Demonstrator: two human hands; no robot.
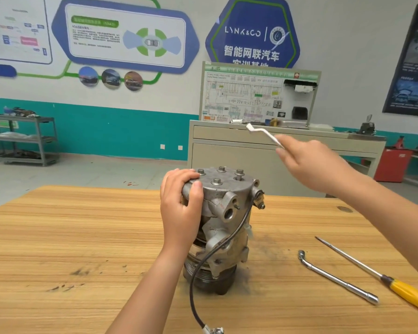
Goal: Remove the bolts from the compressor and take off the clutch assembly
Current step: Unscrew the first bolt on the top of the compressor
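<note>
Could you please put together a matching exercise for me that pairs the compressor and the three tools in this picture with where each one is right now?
Things:
1. compressor
2. pale bent wrench
3. silver L-shaped wrench
4. screwdriver

Places:
A. lies on the table, nearest its right edge
B. raised in the air, gripped by the right hand
C. lies on the table between compressor and screwdriver
D. stands on the table, gripped near its top by the left hand

Pairs: 1-D, 2-B, 3-C, 4-A.
</note>
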